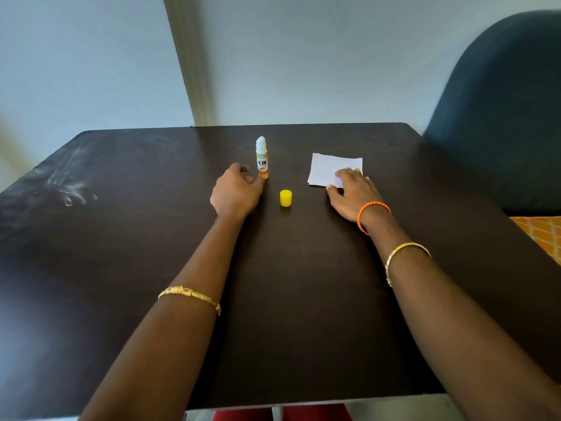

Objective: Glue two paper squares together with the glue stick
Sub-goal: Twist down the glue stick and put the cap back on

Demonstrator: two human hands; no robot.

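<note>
Head view, looking down over a dark worktop [288, 299] with pale smears on its far left part.

Glue stick [261, 157]: stands upright on the worktop, uncapped, white glue showing at the top, yellow base, label partly readable ("KIN"). Its yellow cap [285, 198] stands apart from it, nearer the person and a little to the right, between the two hands.

Left hand [235, 191]: rests just left of the glue stick's base, palm down, fingers loosely curled. Fingertips [253, 179] sit at or against the yellow base; cannot tell whether they truly touch it. The hand is not closed round the stick; nothing is gripped in it.

Paper [329, 167]: white, lying flat on the worktop to the right of the glue stick, well apart from it. Edges look slightly uneven. Whether it is one sheet or two stacked squares cannot be told from this view.

Right hand [353, 192]: open, palm down, fingers spread and laid on the near right corner of the paper, pressing on it rather than gripping it. Thumb lies on the worktop at the paper's near edge.

Wrists: orange cord band [372, 214] on the right wrist, a gold bangle [405, 259] further up that forearm; a gold bracelet [189, 296] on the left forearm.

Background: pale wall, dark chair back [504, 117] at the right beyond the worktop.
</note>
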